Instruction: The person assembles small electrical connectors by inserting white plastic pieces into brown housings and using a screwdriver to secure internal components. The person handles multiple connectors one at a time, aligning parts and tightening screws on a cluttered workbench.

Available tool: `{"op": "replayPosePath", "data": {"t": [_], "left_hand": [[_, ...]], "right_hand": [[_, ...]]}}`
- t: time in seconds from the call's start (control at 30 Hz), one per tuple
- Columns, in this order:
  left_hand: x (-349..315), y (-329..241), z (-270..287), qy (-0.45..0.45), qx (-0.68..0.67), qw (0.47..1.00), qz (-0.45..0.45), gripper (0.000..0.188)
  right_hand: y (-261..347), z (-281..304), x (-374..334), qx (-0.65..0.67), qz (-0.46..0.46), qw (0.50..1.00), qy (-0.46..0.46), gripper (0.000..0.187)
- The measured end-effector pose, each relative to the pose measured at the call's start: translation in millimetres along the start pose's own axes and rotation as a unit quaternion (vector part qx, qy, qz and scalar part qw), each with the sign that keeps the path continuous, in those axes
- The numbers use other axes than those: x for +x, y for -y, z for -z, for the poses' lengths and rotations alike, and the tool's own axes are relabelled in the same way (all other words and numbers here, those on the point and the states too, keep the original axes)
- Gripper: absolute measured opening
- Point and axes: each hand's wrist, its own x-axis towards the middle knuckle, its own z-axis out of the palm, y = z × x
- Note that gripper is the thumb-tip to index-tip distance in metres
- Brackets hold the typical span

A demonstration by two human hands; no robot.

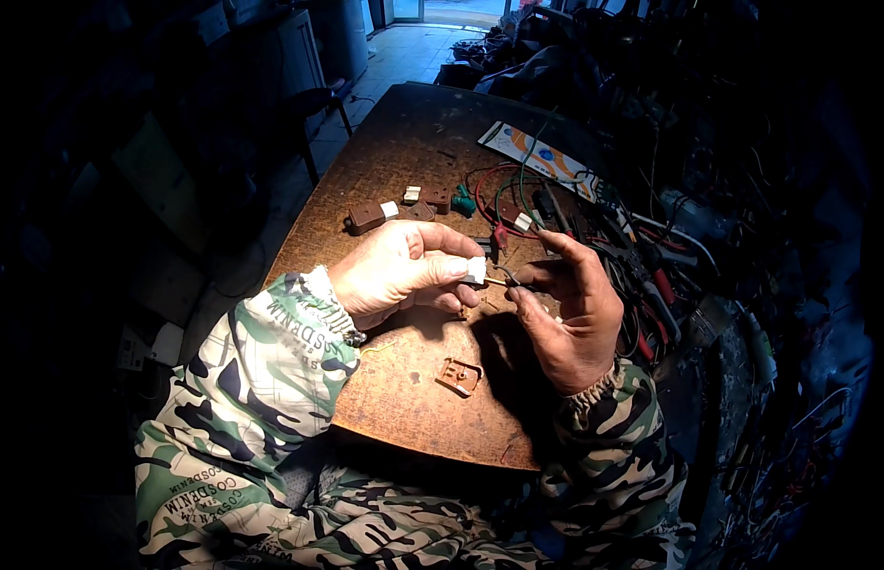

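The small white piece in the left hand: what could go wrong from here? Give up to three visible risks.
Pinched in the left hand, the small white piece might slip. The thin rod beside the right hand points toward that piece and could jab the left hand. The brown cover lies on the table between the sleeves, which might brush it away.

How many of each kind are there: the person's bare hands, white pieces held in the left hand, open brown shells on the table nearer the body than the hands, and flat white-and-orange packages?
Bare hands, left hand and right hand: 2
White piece in the left hand: 1
Open brown shell: 1
Flat white-and-orange package: 1
Total: 5
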Motion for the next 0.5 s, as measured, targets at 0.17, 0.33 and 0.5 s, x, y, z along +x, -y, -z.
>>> {"op": "replayPosePath", "data": {"t": [0.17, 0.33, 0.5], "left_hand": [[-1.6, 0.2, -1.6, -0.014, -0.001, 1.0, 0.001, 0.036], [1.3, 2.6, -1.0, 0.0, -0.008, 1.0, 0.006, 0.038], [1.3, 2.3, -5.0, 0.005, 0.0, 1.0, 0.003, 0.036]], "right_hand": [[5.1, 0.1, -1.2, -0.095, 0.049, 0.994, 0.014, 0.058], [-2.7, -0.7, 0.7, -0.138, 0.113, 0.984, 0.001, 0.06], [-7.8, -3.6, -3.3, -0.129, 0.099, 0.987, 0.011, 0.061]]}}
